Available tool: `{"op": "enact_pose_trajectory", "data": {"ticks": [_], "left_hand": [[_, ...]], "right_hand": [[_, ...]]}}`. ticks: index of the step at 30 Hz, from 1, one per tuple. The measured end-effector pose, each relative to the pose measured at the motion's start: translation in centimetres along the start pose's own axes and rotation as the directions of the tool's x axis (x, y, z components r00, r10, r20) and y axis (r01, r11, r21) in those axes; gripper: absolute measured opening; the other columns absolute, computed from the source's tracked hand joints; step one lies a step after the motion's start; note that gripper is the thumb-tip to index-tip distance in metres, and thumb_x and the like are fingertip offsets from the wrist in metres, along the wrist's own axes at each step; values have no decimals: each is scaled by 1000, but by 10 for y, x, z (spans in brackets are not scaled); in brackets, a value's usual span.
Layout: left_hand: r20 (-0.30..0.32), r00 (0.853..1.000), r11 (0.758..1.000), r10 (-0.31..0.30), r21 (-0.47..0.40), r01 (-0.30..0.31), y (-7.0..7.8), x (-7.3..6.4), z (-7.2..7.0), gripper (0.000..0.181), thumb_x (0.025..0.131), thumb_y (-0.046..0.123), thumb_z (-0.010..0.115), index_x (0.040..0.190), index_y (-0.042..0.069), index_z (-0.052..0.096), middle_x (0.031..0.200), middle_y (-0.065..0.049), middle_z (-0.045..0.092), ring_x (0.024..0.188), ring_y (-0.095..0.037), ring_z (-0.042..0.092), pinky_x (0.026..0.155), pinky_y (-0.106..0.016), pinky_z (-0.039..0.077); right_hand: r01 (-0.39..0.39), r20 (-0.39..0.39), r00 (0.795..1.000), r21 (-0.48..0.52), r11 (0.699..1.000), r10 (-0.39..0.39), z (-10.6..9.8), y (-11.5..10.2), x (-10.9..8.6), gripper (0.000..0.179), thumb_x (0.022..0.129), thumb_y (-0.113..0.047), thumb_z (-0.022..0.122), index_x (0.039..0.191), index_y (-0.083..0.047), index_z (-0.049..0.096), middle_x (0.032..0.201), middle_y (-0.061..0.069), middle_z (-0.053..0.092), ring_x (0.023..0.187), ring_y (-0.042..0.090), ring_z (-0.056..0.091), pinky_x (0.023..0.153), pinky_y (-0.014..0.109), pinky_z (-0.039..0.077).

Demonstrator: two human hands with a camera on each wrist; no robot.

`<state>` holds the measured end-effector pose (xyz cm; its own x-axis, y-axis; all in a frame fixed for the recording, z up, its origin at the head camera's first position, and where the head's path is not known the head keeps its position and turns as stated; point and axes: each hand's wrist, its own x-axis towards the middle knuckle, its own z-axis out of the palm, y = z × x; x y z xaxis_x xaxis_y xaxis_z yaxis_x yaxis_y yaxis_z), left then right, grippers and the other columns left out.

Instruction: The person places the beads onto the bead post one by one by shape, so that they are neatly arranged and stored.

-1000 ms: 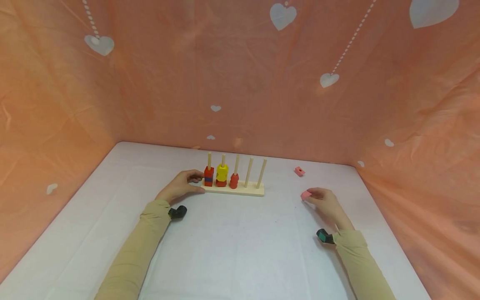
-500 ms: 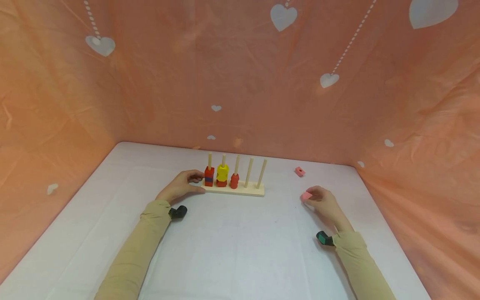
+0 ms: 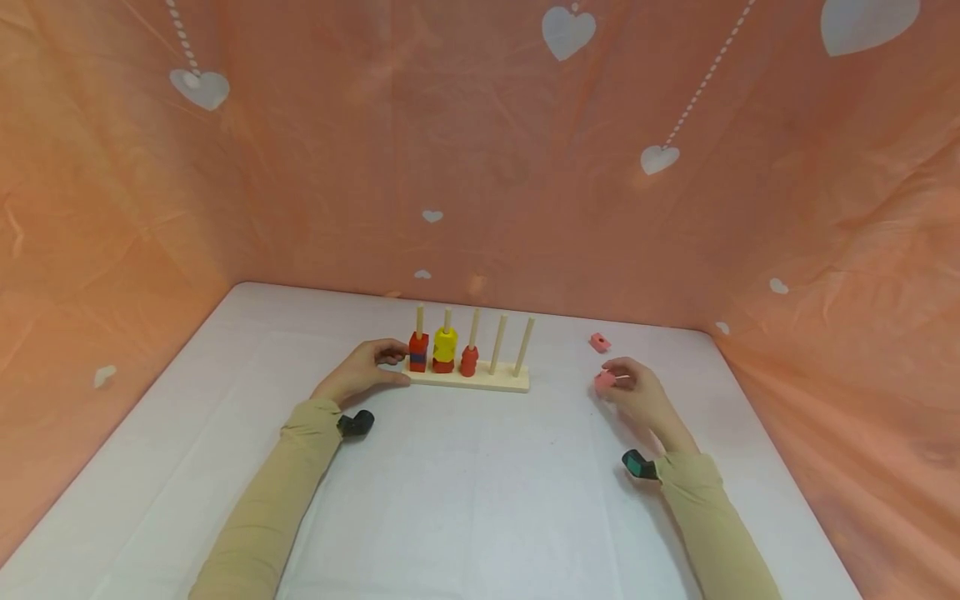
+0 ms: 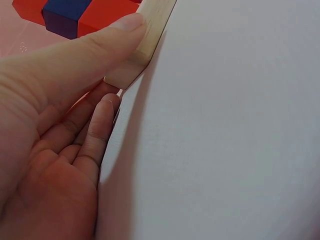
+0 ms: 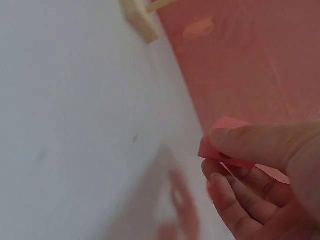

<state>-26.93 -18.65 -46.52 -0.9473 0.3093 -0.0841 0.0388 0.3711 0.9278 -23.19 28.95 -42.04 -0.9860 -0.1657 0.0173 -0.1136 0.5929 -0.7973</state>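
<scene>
My left hand [image 3: 366,369] holds the left end of a wooden peg stand [image 3: 480,382], thumb along its front side and fingers round the end. In the left wrist view the thumb lies on the stand's pale base [image 4: 155,30], below a red and blue bead stack [image 4: 64,16]. My right hand [image 3: 640,396] pinches a pink block [image 3: 604,382] between thumb and fingers, to the right of the stand. The right wrist view shows this pink block [image 5: 212,149], its hole partly hidden by the thumb. Another pink block [image 3: 599,342] lies farther back on the table.
Yellow pieces [image 3: 445,344] over a red one fill part of the second peg, and a red bead piece [image 3: 468,362] sits on the third. Two bare pegs [image 3: 524,348] stand at the right. An orange curtain [image 3: 480,167] rises behind the white table [image 3: 450,500].
My right hand has shifted slightly left and away from me with the pink block, which has turned in the fingers. The left hand and the peg stand have stayed put.
</scene>
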Motion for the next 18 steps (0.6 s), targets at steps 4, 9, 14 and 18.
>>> {"op": "enact_pose_trajectory", "data": {"ticks": [4,9,14,18], "left_hand": [[-5,1000,1000,11,-3,-11,1,-1,-1,60,73,22,85,124,7,58,122,-9,56,110,-26,49,98,-41,39],[-12,1000,1000,20,-4,-20,2,-2,-1,59,73,22,85,123,6,58,121,-10,56,109,-26,49,97,-41,39],[-6,1000,1000,5,-12,-6,2,-2,1,60,72,22,85,123,7,58,121,-10,57,109,-27,49,98,-41,39],[-6,1000,1000,13,-9,-13,2,-2,1,60,73,22,85,124,7,58,121,-10,56,109,-27,49,97,-42,40]], "right_hand": [[80,-37,996,105,991,-77,2,-18,12,43,86,-3,70,125,5,54,120,23,57,97,24,63,78,20,50],[134,-130,987,285,949,-100,8,-54,23,45,84,-5,73,124,5,56,116,16,60,93,9,63,80,20,50],[241,-246,958,401,884,-149,17,-88,32,43,82,-3,74,121,6,56,110,9,62,97,14,62,84,22,49],[321,-287,935,432,843,-209,27,-109,40,42,82,-1,74,119,7,56,110,10,60,99,19,60,86,23,49]]}}
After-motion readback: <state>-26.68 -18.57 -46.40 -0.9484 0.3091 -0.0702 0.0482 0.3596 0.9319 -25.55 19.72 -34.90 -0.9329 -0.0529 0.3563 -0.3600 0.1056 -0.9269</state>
